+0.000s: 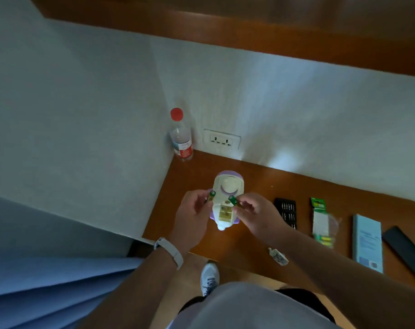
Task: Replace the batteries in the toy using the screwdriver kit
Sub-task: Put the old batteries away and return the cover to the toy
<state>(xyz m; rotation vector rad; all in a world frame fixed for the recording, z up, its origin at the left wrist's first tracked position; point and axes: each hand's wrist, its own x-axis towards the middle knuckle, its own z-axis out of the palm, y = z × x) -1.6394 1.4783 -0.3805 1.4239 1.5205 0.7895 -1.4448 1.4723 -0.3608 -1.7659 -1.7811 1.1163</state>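
Your left hand pinched one green battery, your right hand a second battery, over the toy; bit case and battery pack lay right.

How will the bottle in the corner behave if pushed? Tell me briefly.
The bottle stands tall and narrow, so a push high up would probably tip it. Being round, it would likely roll once down. It looks like thin clear plastic, so probably light; its fill level cannot be told.
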